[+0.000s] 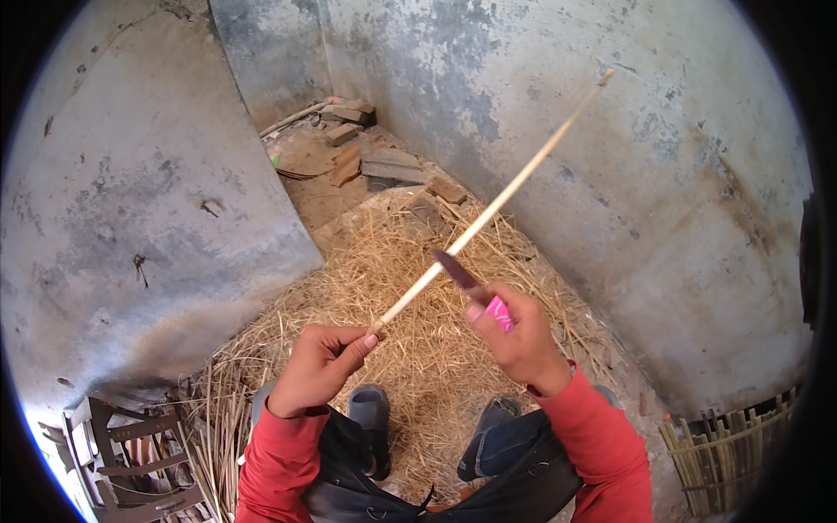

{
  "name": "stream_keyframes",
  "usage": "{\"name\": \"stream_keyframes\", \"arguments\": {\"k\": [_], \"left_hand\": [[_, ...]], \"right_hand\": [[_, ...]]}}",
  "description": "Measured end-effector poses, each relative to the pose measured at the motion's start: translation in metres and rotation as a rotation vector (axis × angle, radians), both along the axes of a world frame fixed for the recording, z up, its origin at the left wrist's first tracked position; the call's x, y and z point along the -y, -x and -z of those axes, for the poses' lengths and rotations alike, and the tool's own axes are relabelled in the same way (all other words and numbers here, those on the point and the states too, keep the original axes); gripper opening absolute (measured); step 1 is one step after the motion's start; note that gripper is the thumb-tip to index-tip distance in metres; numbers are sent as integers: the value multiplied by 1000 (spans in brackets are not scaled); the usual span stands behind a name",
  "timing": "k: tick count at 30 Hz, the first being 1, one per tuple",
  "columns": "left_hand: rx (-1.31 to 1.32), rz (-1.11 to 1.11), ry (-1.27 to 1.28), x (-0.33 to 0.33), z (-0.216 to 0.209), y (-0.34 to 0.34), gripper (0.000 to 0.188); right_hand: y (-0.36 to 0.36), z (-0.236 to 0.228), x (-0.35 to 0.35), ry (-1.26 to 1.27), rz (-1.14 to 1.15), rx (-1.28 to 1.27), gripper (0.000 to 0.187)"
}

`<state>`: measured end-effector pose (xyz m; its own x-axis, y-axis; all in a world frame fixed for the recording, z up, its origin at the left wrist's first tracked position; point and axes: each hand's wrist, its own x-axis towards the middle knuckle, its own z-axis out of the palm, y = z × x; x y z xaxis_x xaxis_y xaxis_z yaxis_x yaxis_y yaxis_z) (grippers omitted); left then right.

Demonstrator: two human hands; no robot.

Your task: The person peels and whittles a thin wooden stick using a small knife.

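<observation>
My left hand (330,361) is closed around the near end of a long, pale, peeled stick (499,202), thumb on top. The stick slants up and away to the right, its far tip in front of the wall. In my right hand (520,341) is a knife (459,273) with a dark blade and a pink patterned handle (500,313). The blade points up and left, its tip end lying across the stick about a third of the way along from my left hand. Whether the edge bites into the wood cannot be made out.
Straw-like shavings (427,366) cover the floor around my slippers (370,410). Bricks and broken slabs (392,166) lie in the far corner. Worn plaster walls (593,148) stand close ahead. Thin sticks (209,427) and a dark chair (139,453) are at left, a slatted bamboo basket (724,453) at right.
</observation>
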<state>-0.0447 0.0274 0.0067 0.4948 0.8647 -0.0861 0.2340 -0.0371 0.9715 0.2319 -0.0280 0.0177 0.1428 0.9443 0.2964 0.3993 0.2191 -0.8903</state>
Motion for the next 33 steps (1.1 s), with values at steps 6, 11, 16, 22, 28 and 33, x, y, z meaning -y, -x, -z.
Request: {"name": "stream_keyframes", "arguments": {"k": [6,11,16,22,28,33], "left_hand": [[-7,163,124,9,-2,-4,25],[2,208,123,10,-6,-7,24],[6,165,158,11,-8,-7,26],[12,161,216,8,-1,-7,25],[31,137,159,8,-2,-11,26],[50,142,151,7,4,-10,27]], "right_hand": [[-41,9,-22,-67,254,123,45],[-65,7,-25,-57,412,158,43],[-10,18,-13,7,238,344,38],[31,34,-10,-69,151,221,39],[59,51,1,-39,10,157,40],[70,51,7,43,-23,54,41]]}}
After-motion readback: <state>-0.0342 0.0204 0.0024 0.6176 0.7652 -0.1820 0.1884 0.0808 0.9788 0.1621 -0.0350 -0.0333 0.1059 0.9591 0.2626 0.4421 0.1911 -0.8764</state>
